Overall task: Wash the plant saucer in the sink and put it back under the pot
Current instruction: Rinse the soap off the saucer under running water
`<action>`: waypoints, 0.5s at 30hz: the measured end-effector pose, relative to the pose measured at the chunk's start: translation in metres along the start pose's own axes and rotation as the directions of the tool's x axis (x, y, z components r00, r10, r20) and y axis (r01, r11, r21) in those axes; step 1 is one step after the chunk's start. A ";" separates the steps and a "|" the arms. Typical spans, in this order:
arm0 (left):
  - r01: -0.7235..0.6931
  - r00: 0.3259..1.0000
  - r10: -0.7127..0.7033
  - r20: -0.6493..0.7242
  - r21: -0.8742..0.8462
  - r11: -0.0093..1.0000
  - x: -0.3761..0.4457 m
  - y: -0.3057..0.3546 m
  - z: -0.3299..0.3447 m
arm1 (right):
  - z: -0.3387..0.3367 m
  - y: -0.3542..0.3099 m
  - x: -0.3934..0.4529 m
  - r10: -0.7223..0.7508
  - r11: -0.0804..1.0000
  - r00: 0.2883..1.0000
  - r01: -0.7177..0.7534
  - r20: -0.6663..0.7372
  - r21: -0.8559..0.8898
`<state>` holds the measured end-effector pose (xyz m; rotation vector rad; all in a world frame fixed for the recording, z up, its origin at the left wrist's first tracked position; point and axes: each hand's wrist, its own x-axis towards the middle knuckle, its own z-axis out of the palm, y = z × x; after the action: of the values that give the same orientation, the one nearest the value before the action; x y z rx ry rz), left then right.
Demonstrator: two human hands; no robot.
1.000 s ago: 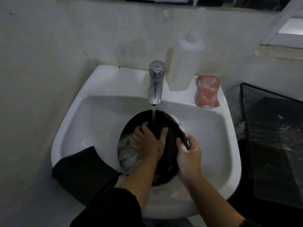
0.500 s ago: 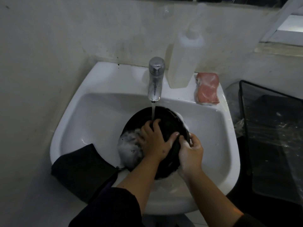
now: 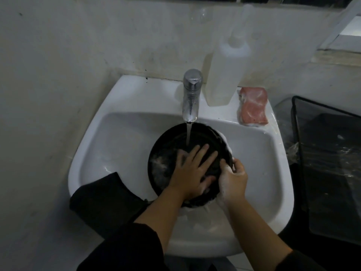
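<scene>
Saucer (image 3: 170,151), black and sudsy: left hand (image 3: 192,169) spread flat, right hand (image 3: 233,178) gripping rim

Left hand (image 3: 192,169) lies flat with fingers spread, while right hand (image 3: 232,178) curls in a soapy grip.

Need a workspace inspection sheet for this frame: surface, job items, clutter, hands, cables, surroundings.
Surface: white sink, wet; tap running.
Job's things: black saucer in the basin under the stream, some suds on it; pot not seen.
Clutter: pink sponge and white bottle on the rim; dark cloth over the front-left edge.
Grippers: left hand flat on the saucer; right hand grips its rim.
Cables: nothing seen.
Surroundings: stained wall; dark bin at right.
</scene>
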<state>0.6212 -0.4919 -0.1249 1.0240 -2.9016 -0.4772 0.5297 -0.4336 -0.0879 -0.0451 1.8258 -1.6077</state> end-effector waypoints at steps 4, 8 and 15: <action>0.315 0.949 -0.306 0.076 -0.174 0.933 0.003 -0.014 -0.003 | -0.002 -0.001 -0.001 0.039 0.999 0.999 -0.039 0.006 0.002; 0.413 0.909 -0.394 0.137 -0.172 0.894 0.003 -0.009 0.000 | -0.003 0.000 -0.001 0.062 0.998 0.998 -0.062 -0.028 -0.003; 0.331 0.943 -0.316 0.103 -0.192 0.924 0.008 -0.026 0.005 | -0.009 -0.001 -0.001 0.055 0.998 0.998 -0.055 -0.023 -0.011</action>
<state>0.6298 -0.5150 -0.1375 1.4841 -2.6673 -0.8255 0.5255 -0.4261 -0.0861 0.0181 1.8379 -1.5661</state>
